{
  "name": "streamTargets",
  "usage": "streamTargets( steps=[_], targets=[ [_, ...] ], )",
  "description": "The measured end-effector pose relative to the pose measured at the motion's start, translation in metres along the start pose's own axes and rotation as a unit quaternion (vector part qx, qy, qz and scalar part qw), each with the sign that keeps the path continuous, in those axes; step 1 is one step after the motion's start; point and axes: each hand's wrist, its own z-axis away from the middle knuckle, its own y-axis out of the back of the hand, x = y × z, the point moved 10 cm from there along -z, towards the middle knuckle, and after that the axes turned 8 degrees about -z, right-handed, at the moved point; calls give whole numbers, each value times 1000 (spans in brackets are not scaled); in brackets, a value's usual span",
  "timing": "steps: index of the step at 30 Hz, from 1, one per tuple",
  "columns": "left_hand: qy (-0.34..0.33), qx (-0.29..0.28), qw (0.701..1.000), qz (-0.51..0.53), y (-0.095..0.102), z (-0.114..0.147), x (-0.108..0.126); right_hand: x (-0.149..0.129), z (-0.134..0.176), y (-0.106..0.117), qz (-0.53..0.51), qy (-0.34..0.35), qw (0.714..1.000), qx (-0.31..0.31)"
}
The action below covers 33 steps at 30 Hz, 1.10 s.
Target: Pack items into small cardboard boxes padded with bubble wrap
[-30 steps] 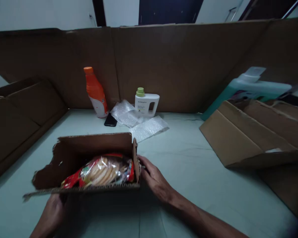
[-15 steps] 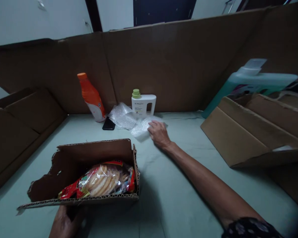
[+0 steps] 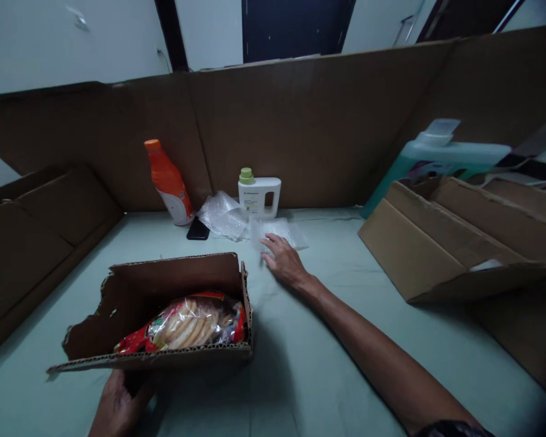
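My left hand (image 3: pixel 118 403) is at the near side of an open cardboard box (image 3: pixel 173 267) with torn, ragged edges, gripping it from below; its fingertips are hidden by the box. Inside lies a clear and red plastic packet of round, pale biscuits (image 3: pixel 188 325). My right hand (image 3: pixel 284 261) reaches forward over the table, fingers stretched and slightly apart, at the near edge of a bubble wrap sheet (image 3: pixel 291 233). More crumpled bubble wrap (image 3: pixel 222 215) lies to the left of it. Just behind stands a white bottle with a green cap (image 3: pixel 257 197).
An orange and white bottle (image 3: pixel 168 185) leans at the back left, near a black phone (image 3: pixel 198 229). To the right, an open carton (image 3: pixel 409 243) sits before a jug of teal liquid (image 3: pixel 437 158). Cardboard walls (image 3: pixel 318 121) enclose the green-covered table.
My right hand has shifted slightly nearer and its fingers have spread from the bubble wrap, which now lies flatter. The box in my left hand has moved a little. The view has tilted slightly.
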Motion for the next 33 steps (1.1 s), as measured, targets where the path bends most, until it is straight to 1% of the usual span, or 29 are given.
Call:
streamTargets(
  steps=[2,3,5,6,8,10,11,13,16,17,19,20,21,23,26,28,30,32,33],
  targets=[
    [7,11,1000,6,1,-1,-4,-16,23,-3,-25,1,1000,-18],
    [5,12,1000,11,1,-1,-6,-24,38,-3,-56,-5,998,-30],
    [-2,8,1000,22,0,-3,-10,-41,67,-6,-163,-34,984,-67],
    [-5,5,1000,26,-1,-3,-11,-51,81,-8,-231,-52,967,-90],
    [-13,-6,1000,25,-3,-4,-9,-69,104,-12,-348,-87,925,-125],
    [-29,-27,999,25,-10,-5,2,-76,117,-10,-405,-120,898,-124],
    [-45,-47,997,30,-16,-6,13,-73,121,-6,-419,-140,890,-111],
    [-89,-78,992,48,-30,-8,43,-55,127,6,-424,-178,885,-67],
    [-172,-110,975,84,-54,-12,98,-18,135,30,-398,-214,892,8],
    [-192,-116,970,94,-62,-13,113,-6,137,36,-387,-225,893,28],
    [-211,-127,963,106,-76,-17,131,12,141,45,-378,-241,892,48],
    [-209,-125,964,106,-80,-19,134,17,141,48,-379,-244,891,53],
    [-203,-119,966,102,-83,-21,132,20,139,50,-381,-242,891,51],
    [-186,-101,973,89,-83,-24,123,20,130,50,-382,-231,894,25],
    [-167,-71,981,64,-77,-27,108,18,100,48,-355,-209,909,-52],
    [-165,-52,984,53,-73,-28,103,22,66,54,-316,-179,929,-72],
    [-167,-31,984,49,-70,-28,101,25,23,61,-272,-133,951,-64],
    [-171,-17,984,47,-71,-29,98,21,-25,64,-199,-59,977,-46],
    [-176,-15,983,43,-73,-29,97,16,-47,60,-159,-19,986,-43]
  ],
)
